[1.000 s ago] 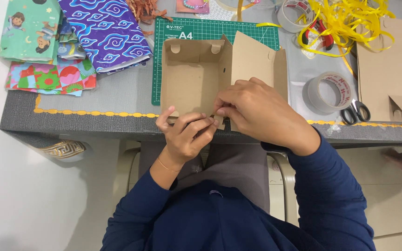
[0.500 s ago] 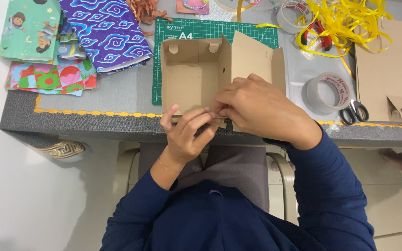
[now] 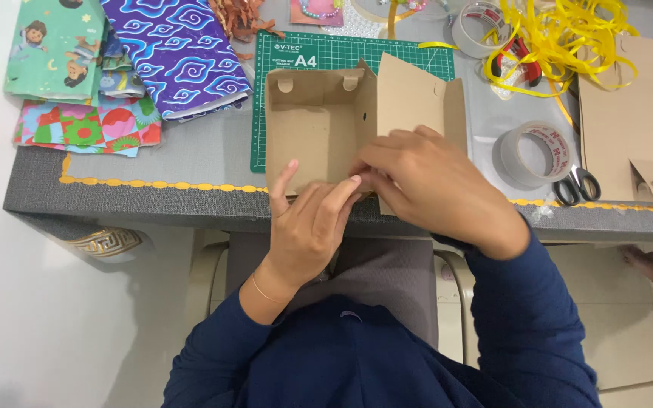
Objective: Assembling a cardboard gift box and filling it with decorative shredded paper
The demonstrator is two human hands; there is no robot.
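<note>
A brown cardboard box [image 3: 319,128], open at the top, stands on a green cutting mat [image 3: 357,57] at the table's near edge. Its right flap [image 3: 413,98] sticks up. My left hand [image 3: 307,227] presses its fingertips against the box's near wall from below. My right hand [image 3: 436,185] covers the near right corner, with its fingers pinching the cardboard edge there. The fingertips of the two hands meet at that corner. What lies under the fingers is hidden.
Folded patterned wrapping papers [image 3: 115,60] lie at the left. A roll of clear tape [image 3: 534,155] and black-handled scissors [image 3: 577,185] sit to the right, beside flat cardboard pieces [image 3: 632,113]. Yellow ribbon [image 3: 568,38] and a red tool [image 3: 523,57] lie at the back right.
My left hand has slid slightly right and up along the box's near wall, its fingers now closer to my right hand. The box has barely moved.
</note>
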